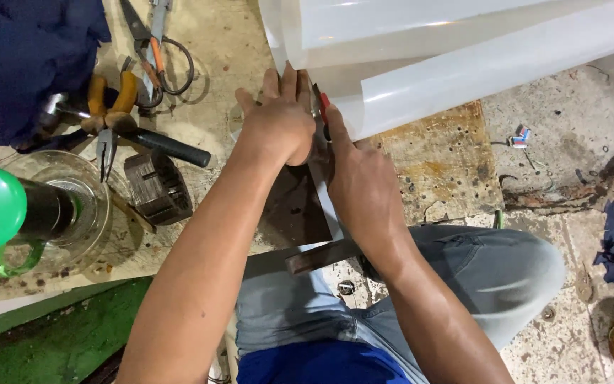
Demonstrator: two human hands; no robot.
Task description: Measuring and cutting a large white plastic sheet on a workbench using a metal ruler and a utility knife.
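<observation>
White sheet (463, 50) — just beyond left fingers (282, 82)

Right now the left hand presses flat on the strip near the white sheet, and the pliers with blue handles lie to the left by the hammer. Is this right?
Not quite: the head view shows the pliers have orange handles, not blue. The left hand does press flat near the white sheet, and the pliers lie left by the hammer.
</observation>
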